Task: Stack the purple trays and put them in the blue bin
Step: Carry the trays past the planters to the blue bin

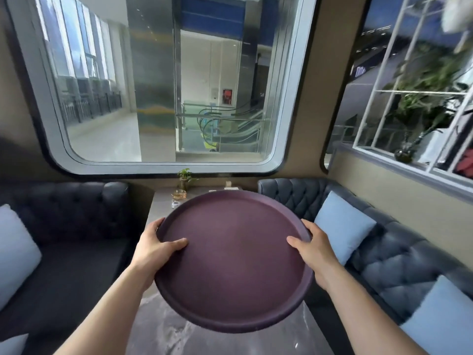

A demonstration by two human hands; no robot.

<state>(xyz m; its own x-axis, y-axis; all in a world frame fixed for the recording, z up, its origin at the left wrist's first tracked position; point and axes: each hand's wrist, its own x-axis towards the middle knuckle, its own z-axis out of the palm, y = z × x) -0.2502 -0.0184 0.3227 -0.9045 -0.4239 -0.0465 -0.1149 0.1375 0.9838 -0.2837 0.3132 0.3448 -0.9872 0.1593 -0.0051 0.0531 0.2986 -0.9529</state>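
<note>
A round purple tray (234,262) is held in the air above a grey marble table (163,329), tilted slightly toward me. My left hand (154,248) grips its left rim, thumb on the inside face. My right hand (313,248) grips the right rim the same way. Whether more than one tray is in my hands I cannot tell. No blue bin is in view.
Dark tufted sofas (399,265) with light blue cushions (344,226) flank the table on both sides. At the table's far end stand a small potted plant (186,178), a glass ashtray (178,194) and small items. A large window fills the wall behind.
</note>
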